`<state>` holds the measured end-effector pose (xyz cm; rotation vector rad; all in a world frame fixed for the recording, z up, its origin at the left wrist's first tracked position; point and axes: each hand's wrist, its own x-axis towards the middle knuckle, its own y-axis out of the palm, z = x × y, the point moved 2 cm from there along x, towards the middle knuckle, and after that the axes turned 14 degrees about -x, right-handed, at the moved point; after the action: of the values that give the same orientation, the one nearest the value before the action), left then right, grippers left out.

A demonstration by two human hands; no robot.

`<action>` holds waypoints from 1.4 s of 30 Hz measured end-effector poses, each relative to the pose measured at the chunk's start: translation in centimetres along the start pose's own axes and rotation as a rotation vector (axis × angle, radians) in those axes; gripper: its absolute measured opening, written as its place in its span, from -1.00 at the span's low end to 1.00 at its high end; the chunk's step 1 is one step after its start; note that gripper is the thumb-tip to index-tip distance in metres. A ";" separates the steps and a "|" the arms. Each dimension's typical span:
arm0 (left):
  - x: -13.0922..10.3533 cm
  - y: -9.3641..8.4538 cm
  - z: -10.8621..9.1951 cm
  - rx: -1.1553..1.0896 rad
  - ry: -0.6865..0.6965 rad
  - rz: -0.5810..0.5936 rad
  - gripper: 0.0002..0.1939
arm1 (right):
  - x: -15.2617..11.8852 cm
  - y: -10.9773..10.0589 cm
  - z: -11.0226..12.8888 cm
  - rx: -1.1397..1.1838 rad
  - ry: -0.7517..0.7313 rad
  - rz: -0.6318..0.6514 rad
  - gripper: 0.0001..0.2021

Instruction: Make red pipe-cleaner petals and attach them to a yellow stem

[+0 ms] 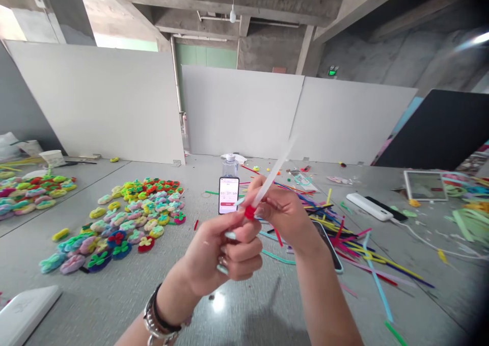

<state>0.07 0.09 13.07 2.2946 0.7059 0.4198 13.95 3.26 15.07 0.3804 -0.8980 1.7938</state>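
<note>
Both hands meet in front of me above the table. My left hand (233,249) is closed, its thumb and forefinger pinching a small red coiled pipe cleaner (249,212). My right hand (284,211) is closed too, fingertips pressed at the base of a white pipe cleaner (275,170). This white strip rises up and to the right from the red coil. Fingers partly hide where the two join. A red stem-like strip (278,237) shows below the right hand. Behind the hands, a phone with a timer (228,195) stands upright before a clear bottle (230,166).
Many fuzzy pipe-cleaner flowers (130,218) lie at left. Loose coloured pipe cleaners (355,249) spread at right, partly over a dark phone (328,246). A white power bank (369,207) with a cable lies beyond. White partitions (244,114) border the back; a white box-like object (28,313) is front left.
</note>
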 end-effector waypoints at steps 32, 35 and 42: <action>-2.3 1.6 -0.8 1.485 0.335 -0.342 -0.71 | -0.8 -1.0 1.3 0.057 0.092 -0.021 -0.94; -2.2 1.3 -0.6 1.351 0.336 -0.377 -0.61 | -0.8 -1.0 1.5 0.015 0.071 -0.021 -0.93; -1.7 0.6 -0.7 0.879 0.346 -0.508 -0.45 | -1.1 -0.7 1.5 0.007 0.215 0.085 -0.90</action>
<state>-1.39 -0.93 13.84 2.6870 1.8934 0.2895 14.76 1.52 15.66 0.1514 -0.7664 1.8749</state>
